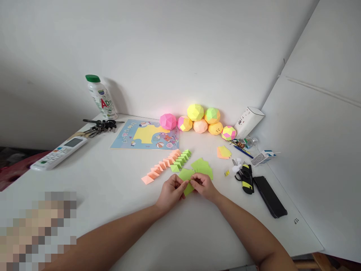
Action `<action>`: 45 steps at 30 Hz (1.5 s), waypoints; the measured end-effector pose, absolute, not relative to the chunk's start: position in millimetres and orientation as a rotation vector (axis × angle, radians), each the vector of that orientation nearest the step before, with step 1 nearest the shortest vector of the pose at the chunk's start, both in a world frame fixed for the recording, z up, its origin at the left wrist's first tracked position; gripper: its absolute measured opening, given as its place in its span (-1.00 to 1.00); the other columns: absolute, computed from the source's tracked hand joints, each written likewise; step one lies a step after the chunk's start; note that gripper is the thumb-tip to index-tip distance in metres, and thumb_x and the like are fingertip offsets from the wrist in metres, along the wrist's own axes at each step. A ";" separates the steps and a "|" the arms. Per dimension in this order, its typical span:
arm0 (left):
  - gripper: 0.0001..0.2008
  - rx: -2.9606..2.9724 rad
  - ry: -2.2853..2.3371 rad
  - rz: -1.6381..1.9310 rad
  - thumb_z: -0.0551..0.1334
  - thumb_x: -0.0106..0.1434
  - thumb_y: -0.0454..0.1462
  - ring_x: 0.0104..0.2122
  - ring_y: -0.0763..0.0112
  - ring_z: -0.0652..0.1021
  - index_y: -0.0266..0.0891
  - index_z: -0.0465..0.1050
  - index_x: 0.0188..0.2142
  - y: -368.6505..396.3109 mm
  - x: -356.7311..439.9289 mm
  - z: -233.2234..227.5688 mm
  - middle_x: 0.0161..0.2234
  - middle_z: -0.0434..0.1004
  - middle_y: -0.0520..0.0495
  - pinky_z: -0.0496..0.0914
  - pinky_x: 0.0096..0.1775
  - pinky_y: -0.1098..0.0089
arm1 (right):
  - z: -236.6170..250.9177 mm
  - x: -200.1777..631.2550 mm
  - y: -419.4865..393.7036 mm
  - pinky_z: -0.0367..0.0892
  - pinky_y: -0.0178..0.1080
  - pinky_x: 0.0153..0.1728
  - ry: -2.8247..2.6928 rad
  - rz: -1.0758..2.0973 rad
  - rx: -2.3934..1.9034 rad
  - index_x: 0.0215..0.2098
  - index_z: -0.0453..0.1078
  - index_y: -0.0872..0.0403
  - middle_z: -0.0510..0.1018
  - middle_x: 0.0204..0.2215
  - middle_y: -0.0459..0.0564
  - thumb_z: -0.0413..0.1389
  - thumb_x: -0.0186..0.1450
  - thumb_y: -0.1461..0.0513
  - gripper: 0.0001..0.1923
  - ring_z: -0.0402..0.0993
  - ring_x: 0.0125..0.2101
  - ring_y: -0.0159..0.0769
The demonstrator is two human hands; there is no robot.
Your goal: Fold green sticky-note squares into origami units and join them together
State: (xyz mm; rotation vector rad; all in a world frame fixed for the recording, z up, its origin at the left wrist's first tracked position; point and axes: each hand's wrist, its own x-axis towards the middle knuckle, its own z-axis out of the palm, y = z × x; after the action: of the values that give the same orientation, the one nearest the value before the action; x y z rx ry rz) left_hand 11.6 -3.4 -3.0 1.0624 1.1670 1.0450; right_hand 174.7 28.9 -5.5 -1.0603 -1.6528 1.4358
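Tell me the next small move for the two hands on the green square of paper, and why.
Probably press the fold flat. Both the left hand and right hand pinch one green square of paper just above the white table, seemingly mid-crease. Rows of finished folded orange paper pieces and folded green paper pieces lie behind it, so this one likely gets creased likewise.
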 end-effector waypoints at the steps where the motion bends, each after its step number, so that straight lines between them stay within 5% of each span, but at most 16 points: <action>1: -0.64 1.063 1.165 1.049 0.23 0.08 -0.03 -0.75 0.52 0.37 -0.19 0.13 -0.52 -3.4 11.6 -2.9 -0.77 0.30 0.18 0.18 -0.65 0.55 | -5.5 174.7 28.9 0.23 -0.38 -0.62 -1.653 1.435 -1.067 -0.46 0.28 0.12 0.27 -0.60 -0.15 0.10 0.20 0.10 -0.76 0.20 -0.63 -0.47; 17: -0.68 0.983 1.131 1.193 0.12 0.19 -0.04 -0.67 0.57 0.31 -0.18 0.09 -0.48 -0.2 11.5 -1.3 -0.69 0.18 0.21 0.21 -0.58 0.53 | -6.9 175.6 29.8 0.33 -0.36 -0.61 -1.619 1.449 -1.105 -0.44 0.27 0.11 0.25 -0.58 -0.16 0.12 0.18 0.08 -0.74 0.20 -0.63 -0.48; 24: -0.74 1.106 1.072 1.169 0.17 0.15 -0.08 -0.51 0.55 0.34 -0.21 0.23 -0.38 0.2 10.3 -2.8 -0.42 0.26 0.07 0.28 -0.47 0.51 | -6.1 174.5 29.8 0.30 -0.36 -0.62 -1.624 1.469 -1.096 -0.44 0.28 0.11 0.30 -0.59 -0.15 0.13 0.16 0.04 -0.71 0.24 -0.64 -0.47; 39: -0.72 1.179 1.116 1.072 0.19 0.13 -0.07 -0.55 0.52 0.33 -0.26 0.32 -0.43 1.5 10.5 -7.8 -0.53 0.32 0.05 0.26 -0.52 0.50 | -8.8 175.1 30.1 0.24 -0.38 -0.63 -1.636 1.463 -1.068 -0.46 0.26 0.11 0.26 -0.60 -0.16 0.12 0.18 0.07 -0.73 0.21 -0.63 -0.47; 45: -0.66 1.208 1.164 1.048 0.20 0.09 -0.04 -0.62 0.54 0.26 -0.22 0.19 -0.57 1.3 9.8 -3.3 -0.65 0.19 0.13 0.17 -0.57 0.51 | -8.4 174.5 30.2 0.25 -0.37 -0.63 -1.633 1.461 -1.063 -0.46 0.29 0.11 0.29 -0.60 -0.15 0.14 0.16 0.05 -0.71 0.24 -0.63 -0.47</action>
State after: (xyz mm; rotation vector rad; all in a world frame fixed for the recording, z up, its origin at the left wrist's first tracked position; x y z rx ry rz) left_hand 9.8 1.3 -3.3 1.2078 1.1643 1.0480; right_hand 174.5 30.2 -8.4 -1.0627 -1.6332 1.4613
